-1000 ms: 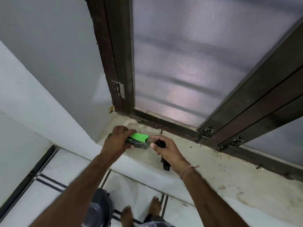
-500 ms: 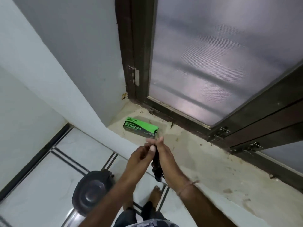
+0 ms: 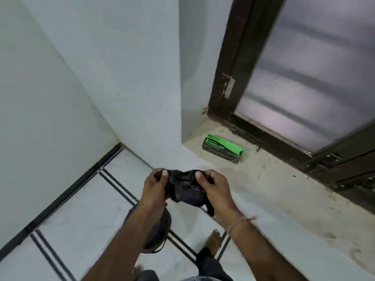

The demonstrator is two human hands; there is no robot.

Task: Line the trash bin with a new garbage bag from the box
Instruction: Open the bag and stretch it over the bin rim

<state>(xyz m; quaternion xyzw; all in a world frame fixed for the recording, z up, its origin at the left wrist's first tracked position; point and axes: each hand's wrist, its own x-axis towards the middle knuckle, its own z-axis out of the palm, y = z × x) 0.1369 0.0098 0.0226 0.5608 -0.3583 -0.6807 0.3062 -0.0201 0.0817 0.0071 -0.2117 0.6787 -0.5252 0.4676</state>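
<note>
In the head view, the left hand (image 3: 154, 187) and right hand (image 3: 215, 189) are both pinching the crumpled black garbage bag (image 3: 182, 187) between thumb and curled fingers and spreading it in front of the body. A second ago the left hand was steadying the green box (image 3: 222, 148). The box is now lying alone on the window ledge (image 3: 274, 189), well apart from the hands, so unfolding is likely beginning, while the trash bin (image 3: 163, 228) is standing unlined on the floor beneath the left forearm.
</note>
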